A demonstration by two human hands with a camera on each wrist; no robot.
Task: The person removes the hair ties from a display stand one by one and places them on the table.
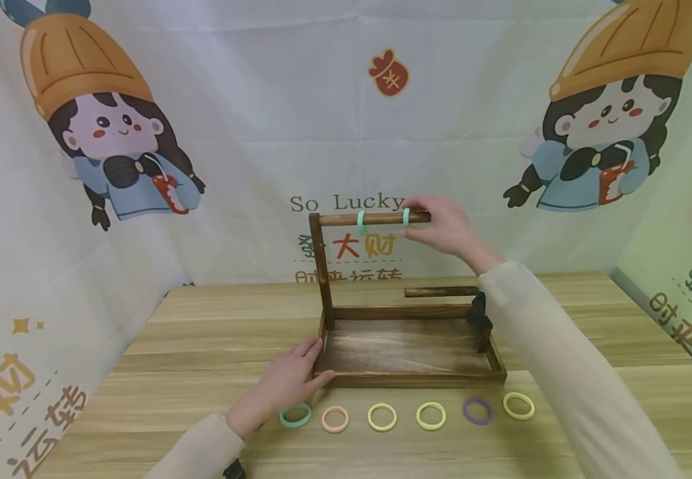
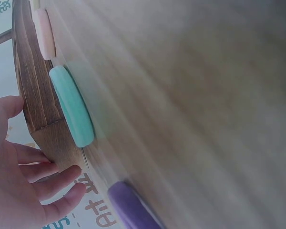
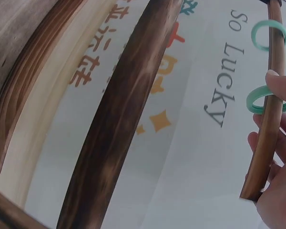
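A dark wooden rack (image 1: 418, 380) with a tray base and two horizontal bars stands on the table. On its upper bar (image 1: 382, 219) hang two mint-green rings. My right hand (image 1: 450, 226) is at this bar's free end, thumb and fingers pinching the nearer ring (image 3: 257, 99); the other ring (image 3: 262, 36) hangs farther along. My left hand (image 1: 283, 379) rests against the base's front left corner, its fingers loosely extended in the left wrist view. Just below that hand lies a green ring (image 1: 295, 416), partly covered by it in the head view.
In front of the rack lie a peach ring (image 1: 335, 419), two yellow rings, a purple ring (image 1: 478, 411) and another yellow ring (image 1: 519, 406). A lower bar (image 1: 442, 291) juts leftward at the rack's right side. Behind the table hangs a printed cloth (image 1: 250, 100).
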